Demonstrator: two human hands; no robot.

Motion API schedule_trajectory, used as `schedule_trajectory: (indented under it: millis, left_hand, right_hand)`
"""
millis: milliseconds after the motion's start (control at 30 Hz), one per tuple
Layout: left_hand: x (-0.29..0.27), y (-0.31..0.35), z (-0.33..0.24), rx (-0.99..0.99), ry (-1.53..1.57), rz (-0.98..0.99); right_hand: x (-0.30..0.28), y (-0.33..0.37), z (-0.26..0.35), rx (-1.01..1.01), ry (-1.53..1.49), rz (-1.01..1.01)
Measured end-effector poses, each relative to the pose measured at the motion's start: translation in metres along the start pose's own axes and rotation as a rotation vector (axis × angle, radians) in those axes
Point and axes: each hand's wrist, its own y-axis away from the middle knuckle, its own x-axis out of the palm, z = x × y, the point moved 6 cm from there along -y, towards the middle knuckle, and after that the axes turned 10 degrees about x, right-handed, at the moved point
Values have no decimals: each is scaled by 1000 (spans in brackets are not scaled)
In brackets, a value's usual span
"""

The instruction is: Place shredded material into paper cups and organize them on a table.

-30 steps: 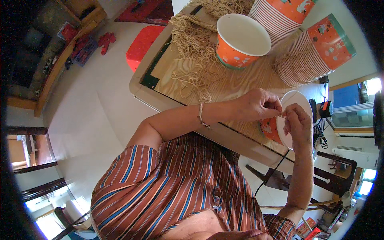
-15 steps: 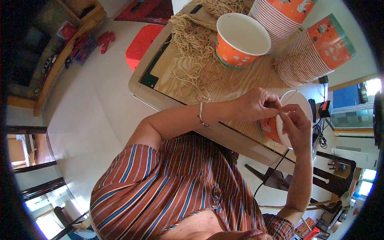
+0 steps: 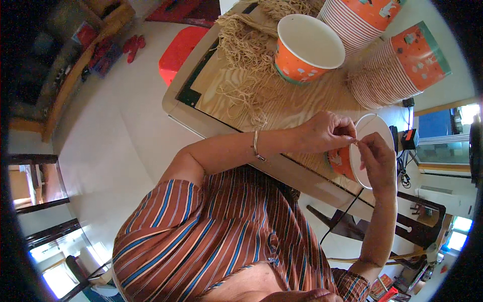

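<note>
At the table's near right edge, an orange paper tub (image 3: 342,160) with a white inside lies tipped, its mouth towards my right hand. My left hand (image 3: 329,132), a bracelet on its wrist, is closed in a pinch just over the tub's rim. Facing it, my right hand (image 3: 377,156) pinches too, in front of the tub's mouth, and the fingertips of both hands meet. Between them is a thin tan string (image 3: 372,120), part of which shows across the tub's upper rim; most of it is hidden by the fingers.
Another orange tub (image 3: 311,48) stands upright beyond my hands. Two nested stacks of tubs (image 3: 385,75) are behind it. Loose tan string (image 3: 244,48) lies heaped on the wooden tabletop (image 3: 211,95). Black cables (image 3: 402,166) hang at the right, and a red stool (image 3: 180,53) stands at the far left.
Both hands stay pinched together at the tub. The right hand has turned slightly and shifted a little to the right; the view has moved slightly.
</note>
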Motion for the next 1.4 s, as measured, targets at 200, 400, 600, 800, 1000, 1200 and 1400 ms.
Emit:
schedule_trajectory:
  millis: [200,400,600,800,1000,1200,1400]
  left_hand:
    - [-3,2,5,49,-63,-33]
    - [-2,6,7,76,20,-79]
    - [-2,10,19,5,233,-112]
    - [1,15,21,160,128,-163]
    - [15,29,26,33,74,-183]
    - [8,29,14,60,10,-211]
    - [7,28,6,131,-156,-188]
  right_hand:
    - [0,0,1,-60,76,-16]
    - [2,0,4,-136,154,-52]
    - [-1,1,4,-90,203,-68]
    - [-2,3,10,-143,142,-84]
    - [8,0,2,-18,10,-63]
    - [13,-6,-8,111,-142,-13]
    - [15,-8,-7,95,-151,15]
